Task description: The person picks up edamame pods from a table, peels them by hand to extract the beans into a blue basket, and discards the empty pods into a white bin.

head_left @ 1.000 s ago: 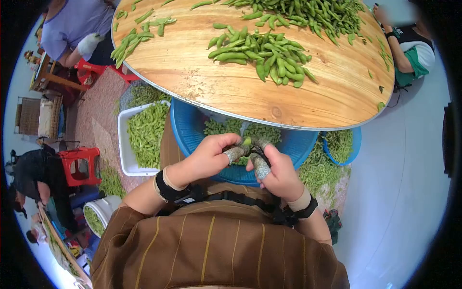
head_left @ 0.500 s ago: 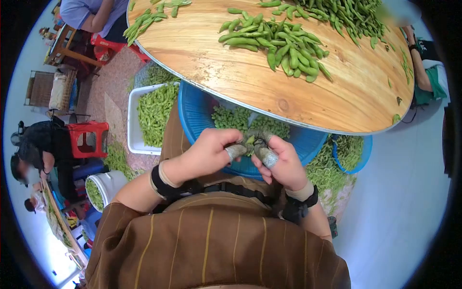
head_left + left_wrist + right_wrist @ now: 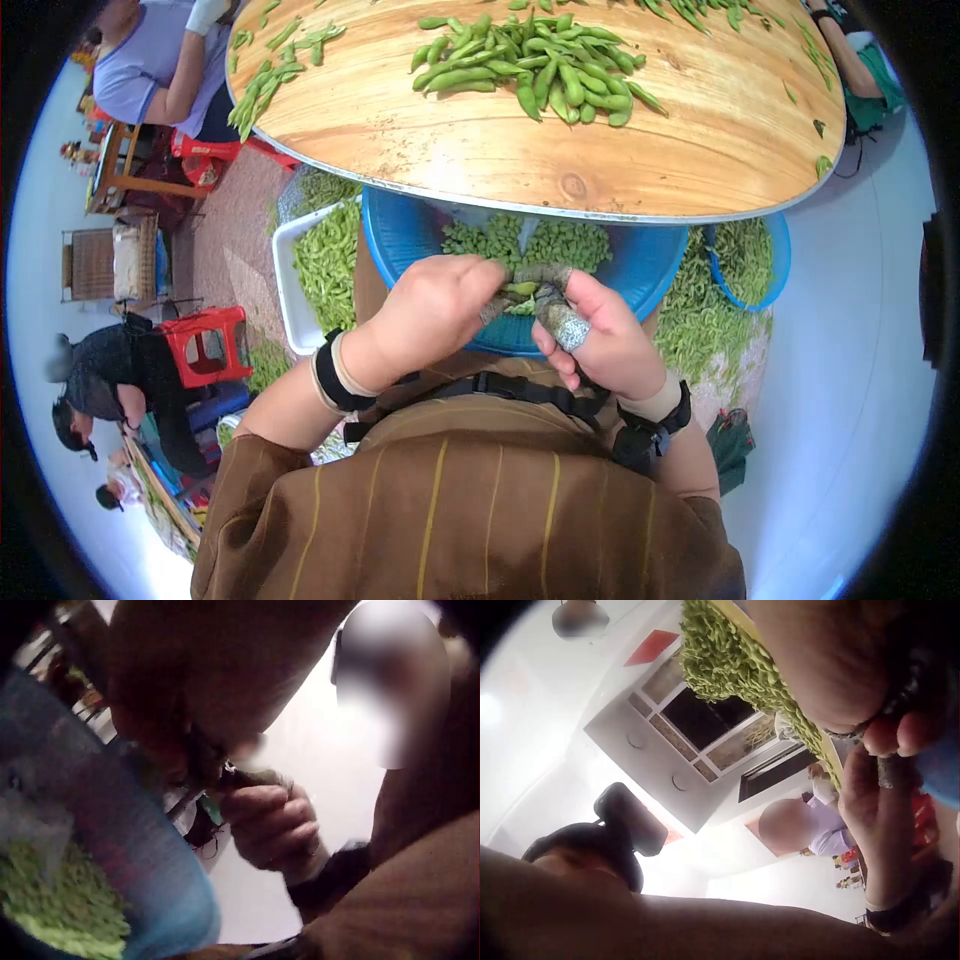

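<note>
In the head view my left hand (image 3: 430, 305) and right hand (image 3: 605, 335) meet in front of my body, over the near side of a blue basin (image 3: 645, 270). Between their fingertips a green soybean pod (image 3: 522, 288) lies sideways, pinched from both sides. Grey, worn tape wraps the right thumb and forefinger; the left fingertips are mostly hidden behind the back of that hand. Shelled green beans (image 3: 570, 245) lie in the basin, and show again in the left wrist view (image 3: 64, 907). The right wrist view shows the fingers of both hands close together, dark against the light.
A round wooden table (image 3: 400, 150) overhangs the basin, with a pile of pods (image 3: 560, 70) on it. A white tub (image 3: 292, 285) of pods stands left, a blue basket (image 3: 775, 275) right, with loose pods (image 3: 690, 325) on the floor. A red stool (image 3: 205, 345) and other people are around.
The left hand has turned so its back faces up more and its taped thumb is less visible. The pod now shows more plainly between the hands. The whole head view has shifted and tilted.
</note>
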`<state>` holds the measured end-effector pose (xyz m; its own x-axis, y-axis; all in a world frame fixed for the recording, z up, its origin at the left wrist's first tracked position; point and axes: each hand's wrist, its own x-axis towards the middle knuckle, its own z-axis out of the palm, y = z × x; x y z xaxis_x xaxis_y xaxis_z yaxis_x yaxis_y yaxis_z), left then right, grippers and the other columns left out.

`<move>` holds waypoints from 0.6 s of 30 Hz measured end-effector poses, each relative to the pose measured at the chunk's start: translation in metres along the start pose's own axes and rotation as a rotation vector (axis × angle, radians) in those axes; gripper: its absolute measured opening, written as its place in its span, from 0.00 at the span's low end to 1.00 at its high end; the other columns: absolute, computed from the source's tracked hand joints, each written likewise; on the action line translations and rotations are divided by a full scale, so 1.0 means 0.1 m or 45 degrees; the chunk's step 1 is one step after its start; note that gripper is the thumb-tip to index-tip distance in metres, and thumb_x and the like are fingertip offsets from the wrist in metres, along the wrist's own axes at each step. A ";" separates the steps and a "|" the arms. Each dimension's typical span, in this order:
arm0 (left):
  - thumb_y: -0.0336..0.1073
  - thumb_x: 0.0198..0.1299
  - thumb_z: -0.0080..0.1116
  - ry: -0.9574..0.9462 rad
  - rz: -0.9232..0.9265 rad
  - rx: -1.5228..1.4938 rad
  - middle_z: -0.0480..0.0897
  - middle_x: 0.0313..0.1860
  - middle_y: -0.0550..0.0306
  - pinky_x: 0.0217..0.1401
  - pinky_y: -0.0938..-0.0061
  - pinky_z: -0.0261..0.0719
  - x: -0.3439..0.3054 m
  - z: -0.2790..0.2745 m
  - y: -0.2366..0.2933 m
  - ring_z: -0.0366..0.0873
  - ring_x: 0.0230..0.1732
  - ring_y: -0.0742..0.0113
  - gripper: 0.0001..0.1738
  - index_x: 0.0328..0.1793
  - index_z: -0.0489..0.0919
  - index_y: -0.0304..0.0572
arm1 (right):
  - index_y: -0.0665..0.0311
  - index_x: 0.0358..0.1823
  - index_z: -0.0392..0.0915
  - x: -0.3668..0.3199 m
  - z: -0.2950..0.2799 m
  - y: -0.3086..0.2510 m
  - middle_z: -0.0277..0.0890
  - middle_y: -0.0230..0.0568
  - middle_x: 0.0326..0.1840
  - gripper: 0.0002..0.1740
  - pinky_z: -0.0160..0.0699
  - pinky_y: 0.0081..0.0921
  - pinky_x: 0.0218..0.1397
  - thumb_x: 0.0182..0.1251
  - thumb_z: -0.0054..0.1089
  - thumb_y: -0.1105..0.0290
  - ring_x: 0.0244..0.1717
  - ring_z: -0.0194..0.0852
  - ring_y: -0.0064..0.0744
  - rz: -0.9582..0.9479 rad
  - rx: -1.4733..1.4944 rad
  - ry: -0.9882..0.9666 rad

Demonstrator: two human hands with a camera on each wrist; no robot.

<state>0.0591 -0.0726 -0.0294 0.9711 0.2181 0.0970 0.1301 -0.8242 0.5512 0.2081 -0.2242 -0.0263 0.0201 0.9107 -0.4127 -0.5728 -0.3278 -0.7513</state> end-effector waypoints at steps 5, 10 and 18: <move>0.27 0.44 0.59 0.123 0.158 0.271 0.79 0.37 0.42 0.39 0.59 0.77 -0.04 0.15 -0.09 0.79 0.37 0.46 0.19 0.46 0.74 0.33 | 0.62 0.52 0.69 0.06 0.04 0.03 0.71 0.29 0.28 0.17 0.66 0.13 0.16 0.63 0.40 0.81 0.18 0.63 0.14 0.010 -0.140 0.124; 0.28 0.55 0.53 0.192 -0.023 -0.214 0.78 0.33 0.41 0.37 0.60 0.77 -0.09 0.35 -0.20 0.78 0.35 0.45 0.11 0.45 0.75 0.33 | 0.63 0.47 0.71 0.22 0.00 0.19 0.71 0.28 0.26 0.13 0.66 0.13 0.16 0.64 0.42 0.80 0.18 0.64 0.13 -0.010 -0.183 0.161; 0.39 0.72 0.42 -0.280 -0.893 -1.941 0.73 0.22 0.64 0.23 0.82 0.63 -0.17 0.20 -0.27 0.64 0.20 0.79 0.16 0.32 0.72 0.41 | 0.63 0.56 0.69 0.22 -0.05 0.33 0.71 0.28 0.26 0.16 0.63 0.12 0.15 0.68 0.46 0.76 0.16 0.62 0.12 0.066 -0.073 0.098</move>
<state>0.0427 -0.0647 -0.0625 0.8387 0.1169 -0.5319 0.3468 0.6385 0.6871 0.1942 -0.2160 -0.0629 0.0560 0.8709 -0.4883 -0.5270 -0.3896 -0.7553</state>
